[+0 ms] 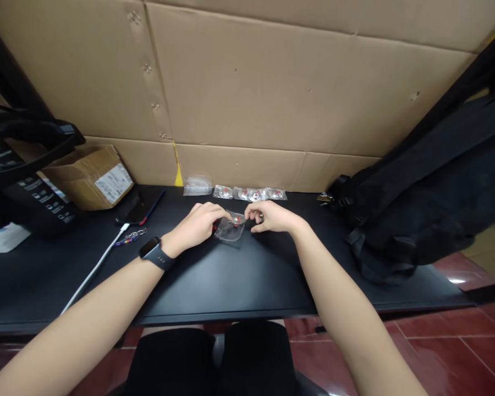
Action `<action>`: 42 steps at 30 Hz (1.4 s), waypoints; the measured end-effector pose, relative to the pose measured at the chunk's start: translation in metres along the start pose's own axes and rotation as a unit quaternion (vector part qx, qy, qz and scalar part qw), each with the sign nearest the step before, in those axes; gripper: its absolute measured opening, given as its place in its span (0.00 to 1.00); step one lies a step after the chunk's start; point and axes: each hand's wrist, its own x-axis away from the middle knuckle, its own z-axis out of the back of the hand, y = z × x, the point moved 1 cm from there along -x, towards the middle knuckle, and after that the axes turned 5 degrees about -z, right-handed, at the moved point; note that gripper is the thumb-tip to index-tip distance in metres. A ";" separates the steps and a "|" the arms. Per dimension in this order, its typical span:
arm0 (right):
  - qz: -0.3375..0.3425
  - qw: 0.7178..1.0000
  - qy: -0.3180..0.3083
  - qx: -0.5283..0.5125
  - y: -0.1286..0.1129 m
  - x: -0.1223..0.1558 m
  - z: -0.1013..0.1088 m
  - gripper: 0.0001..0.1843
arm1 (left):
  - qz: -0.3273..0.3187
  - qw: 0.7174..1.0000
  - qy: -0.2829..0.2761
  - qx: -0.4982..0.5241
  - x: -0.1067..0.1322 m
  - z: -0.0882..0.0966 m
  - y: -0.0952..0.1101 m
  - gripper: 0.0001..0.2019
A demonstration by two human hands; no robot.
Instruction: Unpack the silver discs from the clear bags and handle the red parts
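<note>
A small clear plastic bag with a round silvery piece and red marks in it is held over the black desk. My left hand, wearing a dark watch, pinches the bag's upper left side between thumb and fingers. On the bag's other side, my right hand has its fingers curled, the index fingertip at the bag's edge. Something small and dark shows among these fingers, too small to name. A bit of red lies beside my left fingertips, partly hidden.
Several similar bagged pieces and clear empty bags line the cardboard wall. Leftward are a phone, a white cable, keys and a cardboard box. A black backpack stands right.
</note>
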 end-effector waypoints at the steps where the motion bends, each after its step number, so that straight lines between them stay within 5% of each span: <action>1: 0.005 1.000 -0.010 0.003 -0.003 -0.001 -0.004 0.19 | 0.004 1.000 -0.004 -0.014 0.001 -0.001 -0.001 0.26; 7: 0.043 0.998 -0.005 0.048 -0.014 -0.004 -0.012 0.04 | 0.029 0.999 -0.003 -0.033 0.000 -0.005 0.000 0.07; 15: -0.005 0.999 -0.006 0.031 0.000 0.003 0.004 0.07 | 0.036 0.996 0.035 0.072 -0.005 -0.006 -0.001 0.13; 21: 0.012 0.984 0.163 0.063 -0.013 -0.003 -0.001 0.12 | 0.106 0.992 0.066 -0.010 -0.009 -0.014 -0.003 0.18; 24: 0.078 0.985 0.123 0.090 -0.029 -0.003 -0.013 0.10 | 0.125 0.989 0.070 -0.029 -0.010 -0.016 -0.006 0.18; 28: 0.038 0.984 0.052 0.165 -0.035 -0.004 -0.030 0.15 | 0.137 0.987 0.066 -0.049 -0.010 -0.015 -0.011 0.17; 32: 0.006 0.986 0.061 0.157 -0.024 -0.008 -0.033 0.12 | 0.131 0.988 0.079 -0.021 -0.007 -0.010 -0.012 0.07; 36: 0.018 0.994 0.085 0.063 -0.018 -0.011 -0.026 0.10 | 0.109 0.992 0.044 0.054 -0.005 -0.010 -0.008 0.25; 42: -0.026 0.993 0.111 0.011 -0.014 -0.011 -0.021 0.08 | 0.111 0.989 0.049 0.087 -0.005 -0.014 -0.008 0.23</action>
